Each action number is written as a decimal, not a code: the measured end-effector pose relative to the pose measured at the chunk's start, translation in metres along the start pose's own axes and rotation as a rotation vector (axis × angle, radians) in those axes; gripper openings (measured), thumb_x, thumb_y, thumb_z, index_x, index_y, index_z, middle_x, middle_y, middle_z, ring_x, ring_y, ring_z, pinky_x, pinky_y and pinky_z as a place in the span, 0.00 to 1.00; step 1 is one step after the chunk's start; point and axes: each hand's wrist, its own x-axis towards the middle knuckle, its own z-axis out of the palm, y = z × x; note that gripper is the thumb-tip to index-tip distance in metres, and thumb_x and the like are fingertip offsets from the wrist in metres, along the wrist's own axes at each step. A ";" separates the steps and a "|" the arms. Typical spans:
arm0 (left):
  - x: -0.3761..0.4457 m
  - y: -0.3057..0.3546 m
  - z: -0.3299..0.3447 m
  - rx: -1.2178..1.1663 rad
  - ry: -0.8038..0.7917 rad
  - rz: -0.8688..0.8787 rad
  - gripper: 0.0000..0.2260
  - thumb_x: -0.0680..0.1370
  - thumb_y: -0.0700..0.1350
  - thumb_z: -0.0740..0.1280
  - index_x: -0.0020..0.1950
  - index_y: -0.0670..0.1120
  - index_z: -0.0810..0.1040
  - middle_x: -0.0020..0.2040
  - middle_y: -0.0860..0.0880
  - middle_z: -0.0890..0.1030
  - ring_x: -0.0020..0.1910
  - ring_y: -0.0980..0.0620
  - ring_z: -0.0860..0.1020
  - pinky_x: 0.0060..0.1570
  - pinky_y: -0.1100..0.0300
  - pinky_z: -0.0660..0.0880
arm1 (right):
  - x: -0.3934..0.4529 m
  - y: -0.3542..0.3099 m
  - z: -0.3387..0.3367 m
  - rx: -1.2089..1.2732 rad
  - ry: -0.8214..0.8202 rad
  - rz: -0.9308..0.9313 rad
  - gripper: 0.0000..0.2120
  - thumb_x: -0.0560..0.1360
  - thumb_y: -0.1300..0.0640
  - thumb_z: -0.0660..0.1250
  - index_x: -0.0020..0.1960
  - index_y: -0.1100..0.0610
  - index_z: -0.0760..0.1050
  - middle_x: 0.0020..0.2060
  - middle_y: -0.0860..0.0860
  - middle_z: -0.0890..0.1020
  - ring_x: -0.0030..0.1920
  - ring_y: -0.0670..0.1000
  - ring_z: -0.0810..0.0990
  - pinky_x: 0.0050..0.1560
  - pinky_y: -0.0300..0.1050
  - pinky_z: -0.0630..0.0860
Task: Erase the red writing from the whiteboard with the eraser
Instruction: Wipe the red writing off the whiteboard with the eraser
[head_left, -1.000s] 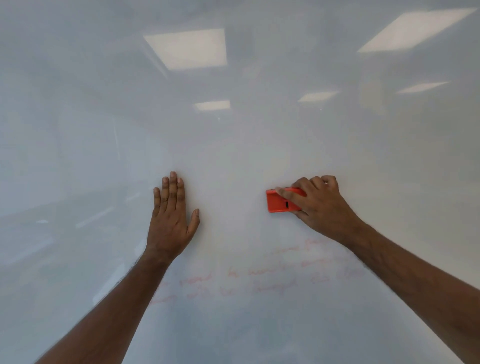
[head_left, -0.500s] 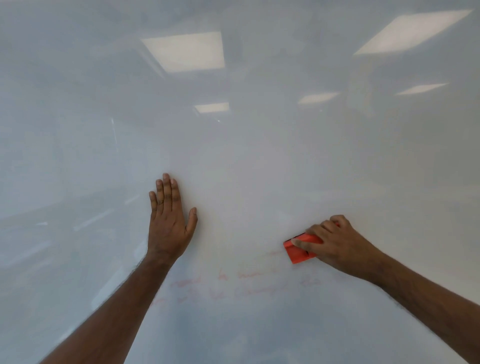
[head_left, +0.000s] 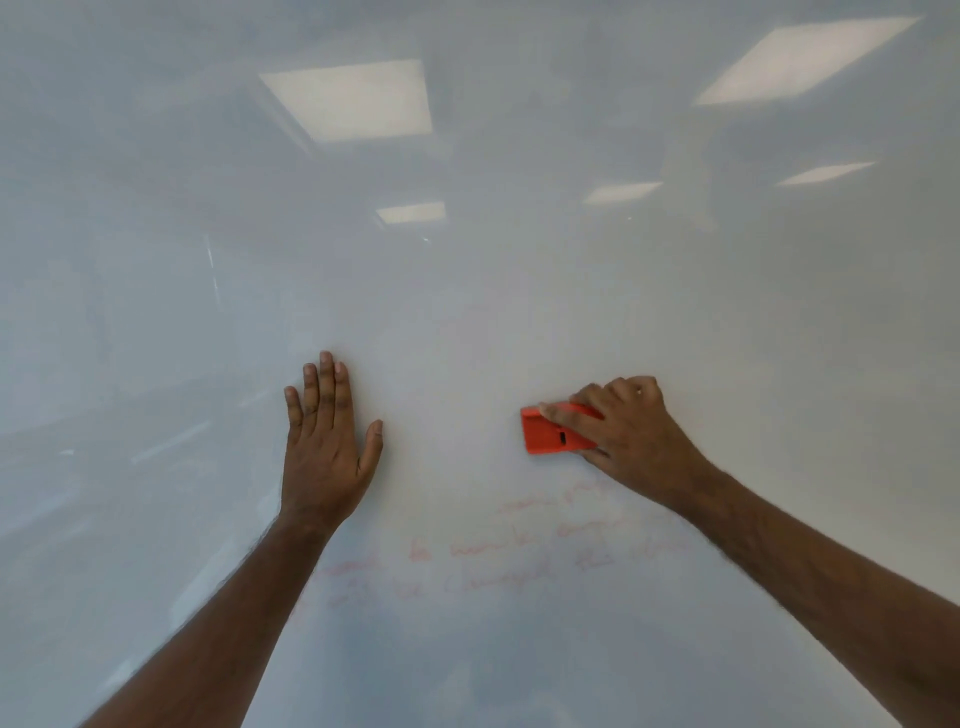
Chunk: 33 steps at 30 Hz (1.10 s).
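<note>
A left hand (head_left: 327, 447) lies flat with fingers spread on a glossy whiteboard (head_left: 467, 291), and to its right the right hand (head_left: 628, 441) clasps an orange-red eraser (head_left: 550, 434) against the board, above faint, smeared red writing (head_left: 493, 556).

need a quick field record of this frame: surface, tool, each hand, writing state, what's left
surface: whiteboard, glossy, with ceiling light reflections
tool: orange-red eraser, pressed on the board
right hand: gripping the eraser, fingers over its top
left hand: flat on the board, fingers spread, holding nothing
writing: faint red writing, several smeared lines, illegible
writing position: below the eraser and both hands, partly behind the right forearm
eraser vs writing: above it, not on it
remaining: those red lines are not yet wiped
</note>
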 end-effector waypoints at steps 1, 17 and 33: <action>0.000 0.000 0.000 0.003 -0.001 0.016 0.36 0.87 0.56 0.53 0.89 0.39 0.44 0.90 0.41 0.45 0.90 0.41 0.43 0.87 0.38 0.45 | -0.010 -0.003 0.006 0.002 -0.017 -0.044 0.25 0.76 0.47 0.67 0.73 0.44 0.75 0.52 0.52 0.81 0.46 0.58 0.79 0.50 0.58 0.73; -0.003 0.012 0.009 -0.007 0.031 0.036 0.35 0.87 0.55 0.54 0.89 0.39 0.46 0.90 0.41 0.46 0.90 0.40 0.45 0.88 0.40 0.45 | -0.065 0.057 -0.003 0.014 0.019 0.163 0.29 0.73 0.51 0.77 0.73 0.45 0.75 0.54 0.53 0.81 0.46 0.59 0.79 0.51 0.58 0.69; -0.005 0.002 0.007 0.017 0.021 0.072 0.34 0.87 0.54 0.55 0.89 0.40 0.48 0.90 0.42 0.48 0.90 0.42 0.46 0.88 0.43 0.46 | -0.114 -0.023 0.047 0.025 -0.150 -0.284 0.36 0.72 0.60 0.75 0.76 0.42 0.68 0.55 0.52 0.79 0.46 0.56 0.77 0.52 0.57 0.74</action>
